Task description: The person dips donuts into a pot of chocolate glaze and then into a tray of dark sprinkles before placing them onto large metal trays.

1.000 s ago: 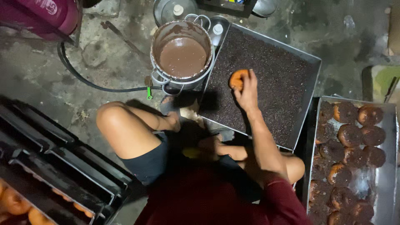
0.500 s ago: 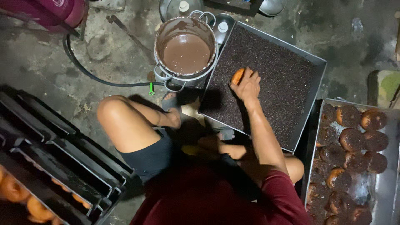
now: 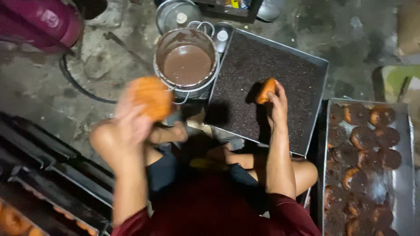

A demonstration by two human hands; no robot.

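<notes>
While the left hand [image 3: 131, 126] lifts a blurred plain orange doughnut [image 3: 151, 97], fingers curled around it, at eight o'clock from the steel pot of brown chocolate glaze [image 3: 187, 63], the right hand [image 3: 276, 107] pinches another golden ring doughnut [image 3: 265, 90] on edge, over the dark sprinkle-filled metal tray [image 3: 319, 70], three o'clock of the pot and nearer it.

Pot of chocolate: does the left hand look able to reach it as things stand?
Probably yes. The left hand, holding a plain doughnut, is raised just beside the pot of chocolate, whose top is open, with nothing between them.
</notes>
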